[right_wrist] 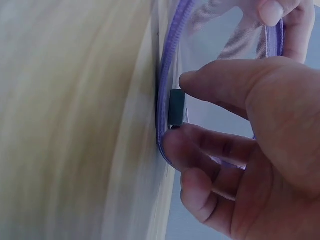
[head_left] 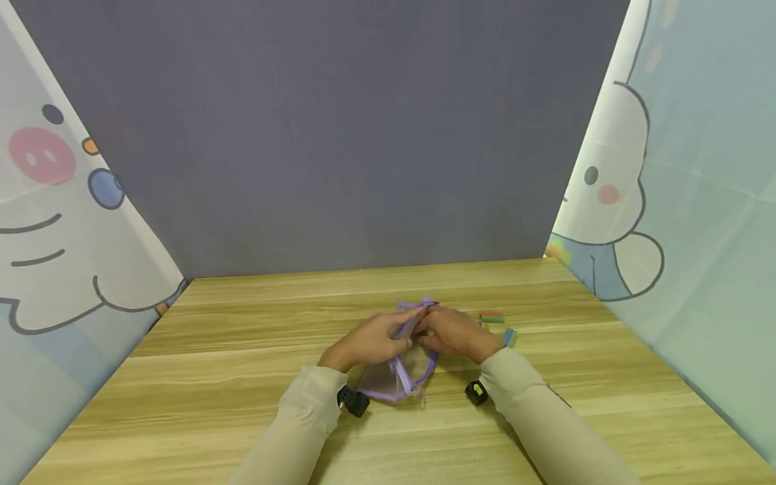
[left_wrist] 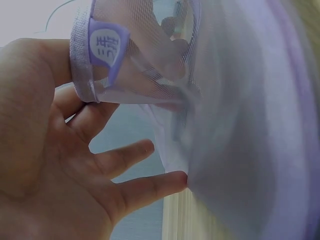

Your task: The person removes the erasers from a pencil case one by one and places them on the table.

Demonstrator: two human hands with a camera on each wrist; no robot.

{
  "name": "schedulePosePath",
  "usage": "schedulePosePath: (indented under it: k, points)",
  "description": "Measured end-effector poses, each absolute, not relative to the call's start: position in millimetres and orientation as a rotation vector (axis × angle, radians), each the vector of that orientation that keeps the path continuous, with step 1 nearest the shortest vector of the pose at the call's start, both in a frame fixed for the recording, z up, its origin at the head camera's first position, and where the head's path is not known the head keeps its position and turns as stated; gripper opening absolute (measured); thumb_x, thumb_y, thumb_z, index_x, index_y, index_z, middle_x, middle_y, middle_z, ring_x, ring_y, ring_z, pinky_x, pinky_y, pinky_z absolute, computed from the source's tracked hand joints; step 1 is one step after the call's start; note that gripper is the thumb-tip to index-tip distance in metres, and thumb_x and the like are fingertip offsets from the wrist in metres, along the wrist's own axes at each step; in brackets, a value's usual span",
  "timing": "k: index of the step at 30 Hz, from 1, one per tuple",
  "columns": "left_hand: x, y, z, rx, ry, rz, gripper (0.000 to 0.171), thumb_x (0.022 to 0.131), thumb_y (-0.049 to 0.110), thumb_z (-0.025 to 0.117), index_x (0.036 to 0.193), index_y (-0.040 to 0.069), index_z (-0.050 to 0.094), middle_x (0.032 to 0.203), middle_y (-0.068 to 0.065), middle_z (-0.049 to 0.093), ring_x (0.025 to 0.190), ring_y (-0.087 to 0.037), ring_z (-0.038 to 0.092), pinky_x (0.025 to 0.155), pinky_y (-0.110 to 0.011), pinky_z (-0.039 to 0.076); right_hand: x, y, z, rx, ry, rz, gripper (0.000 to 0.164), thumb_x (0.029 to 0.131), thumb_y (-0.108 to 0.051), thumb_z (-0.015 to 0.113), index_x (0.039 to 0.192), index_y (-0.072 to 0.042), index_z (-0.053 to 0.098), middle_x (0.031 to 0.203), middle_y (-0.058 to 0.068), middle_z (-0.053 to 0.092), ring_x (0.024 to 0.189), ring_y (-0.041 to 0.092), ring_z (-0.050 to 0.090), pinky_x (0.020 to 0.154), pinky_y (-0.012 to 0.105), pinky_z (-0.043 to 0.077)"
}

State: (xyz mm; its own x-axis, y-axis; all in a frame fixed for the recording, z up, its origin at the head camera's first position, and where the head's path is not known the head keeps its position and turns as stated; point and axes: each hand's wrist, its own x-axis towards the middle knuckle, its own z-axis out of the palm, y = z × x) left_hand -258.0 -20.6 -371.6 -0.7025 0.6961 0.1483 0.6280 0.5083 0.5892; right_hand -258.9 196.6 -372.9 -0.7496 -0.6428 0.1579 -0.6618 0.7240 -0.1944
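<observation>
A purple-edged mesh zip pouch (head_left: 406, 384) stands on the table between both hands, its mouth held apart. My left hand (head_left: 372, 339) pinches the pouch's rim beside a purple tag (left_wrist: 107, 47) with white lettering; its lower fingers are spread along the mesh. My right hand (head_left: 451, 331) reaches into the mouth of the pouch. In the right wrist view, a small dark green block (right_wrist: 176, 107) sits between the thumb and fingers of that hand, close to the purple zip edge (right_wrist: 164, 100).
Right of the right hand lie a small red-and-green block (head_left: 492, 316) and a blue one (head_left: 510, 337). The wooden table (head_left: 242, 377) ends at a dark grey panel (head_left: 364, 135) behind, with cartoon-printed curtains (head_left: 697, 202) at the sides.
</observation>
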Motion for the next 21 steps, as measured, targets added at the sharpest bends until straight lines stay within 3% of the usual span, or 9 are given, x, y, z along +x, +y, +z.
schedulePosePath:
  k: [2,5,7,9,11,13,16,21]
  points:
    - [-257,-21,-372,1.151,2.642,0.945,0.069,0.095,0.019,0.061,0.158,0.024,0.034,0.154,-0.006,0.043,0.109,-0.017,0.057,0.092,-0.033,0.046,-258,196,-372,1.087,-2.848,0.388,0.019,0.094,-0.017,0.069,0.111,-0.015,0.077,0.114,0.0,0.069,0.107,0.022,0.062,0.092,0.043,0.053]
    - [-256,-21,-371,1.129,2.64,0.941,0.069,0.096,0.021,0.061,0.158,0.023,0.034,0.145,-0.007,0.054,0.084,-0.012,0.057,0.085,-0.031,0.047,-258,196,-371,1.105,-2.843,0.406,0.016,0.093,-0.015,0.07,0.106,-0.016,0.078,0.108,-0.003,0.071,0.102,0.019,0.062,0.088,0.04,0.053]
    - [-255,-21,-371,1.112,2.634,0.944,0.069,0.096,0.021,0.061,0.158,0.023,0.033,0.121,-0.007,0.066,0.064,-0.008,0.049,0.077,-0.029,0.048,-257,197,-370,1.115,-2.838,0.405,0.015,0.092,-0.014,0.07,0.103,-0.017,0.079,0.105,-0.005,0.071,0.099,0.017,0.062,0.087,0.039,0.053]
    - [-256,-20,-371,1.097,2.619,0.96,0.069,0.096,0.022,0.062,0.159,0.023,0.033,0.091,-0.004,0.064,0.05,-0.007,0.037,0.068,-0.029,0.046,-257,197,-370,1.114,-2.835,0.406,0.013,0.091,-0.014,0.071,0.1,-0.018,0.079,0.102,-0.006,0.071,0.097,0.017,0.062,0.086,0.038,0.053]
    - [-256,-20,-371,1.089,2.607,0.978,0.069,0.096,0.022,0.062,0.159,0.021,0.033,0.072,0.0,0.05,0.046,-0.006,0.031,0.061,-0.029,0.044,-257,198,-370,1.111,-2.838,0.408,0.011,0.09,-0.013,0.073,0.097,-0.019,0.079,0.099,-0.008,0.07,0.095,0.016,0.061,0.085,0.038,0.053]
    - [-255,-21,-371,1.082,2.598,0.99,0.07,0.095,0.022,0.062,0.159,0.021,0.033,0.064,0.005,0.043,0.045,-0.005,0.031,0.056,-0.027,0.042,-257,198,-370,1.11,-2.855,0.416,0.011,0.09,-0.012,0.073,0.095,-0.02,0.079,0.097,-0.01,0.07,0.093,0.014,0.062,0.084,0.036,0.054]
    - [-254,-23,-372,1.074,2.59,1.001,0.07,0.095,0.021,0.063,0.158,0.021,0.033,0.059,0.009,0.036,0.044,-0.005,0.031,0.052,-0.027,0.041,-256,198,-368,1.138,-2.886,0.429,0.011,0.09,-0.011,0.073,0.093,-0.02,0.079,0.096,-0.011,0.07,0.093,0.012,0.062,0.083,0.034,0.054]
    - [-254,-25,-370,1.078,2.594,1.019,0.07,0.096,0.021,0.063,0.158,0.022,0.033,0.059,0.01,0.037,0.044,-0.005,0.031,0.052,-0.027,0.042,-257,199,-361,1.184,-2.922,0.46,0.012,0.089,-0.007,0.073,0.088,-0.018,0.078,0.091,-0.008,0.071,0.085,0.011,0.065,0.078,0.034,0.055]
